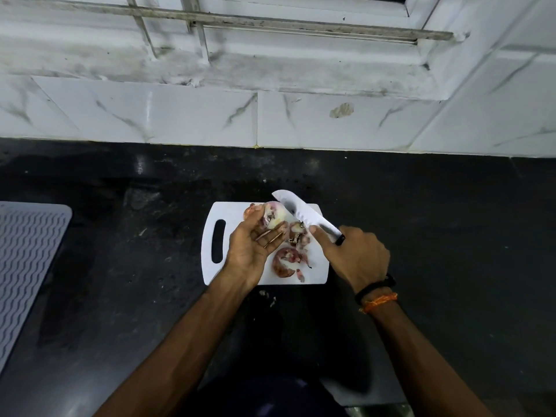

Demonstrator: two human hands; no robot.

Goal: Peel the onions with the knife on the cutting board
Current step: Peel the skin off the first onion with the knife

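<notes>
Left hand (pixel 251 246) is palm-up over the white cutting board (pixel 224 212), fingers curled round a partly peeled onion (pixel 272 216) and holding it just above the board's far edge. Right hand (pixel 356 255) is wrapped tight round the black handle of the knife (pixel 304 213), thumb stretched out along the near side of the blade. The white blade runs up and to the left, its edge meeting the onion's right side near the top. Loose reddish onion skins (pixel 287 261) lie on the board below and beside the left hand, and a few scraps (pixel 267 296) sit on the dark counter (pixel 120 266) just off the board's near edge. A ridged grey mat (pixel 27 260) lies at far left.
</notes>
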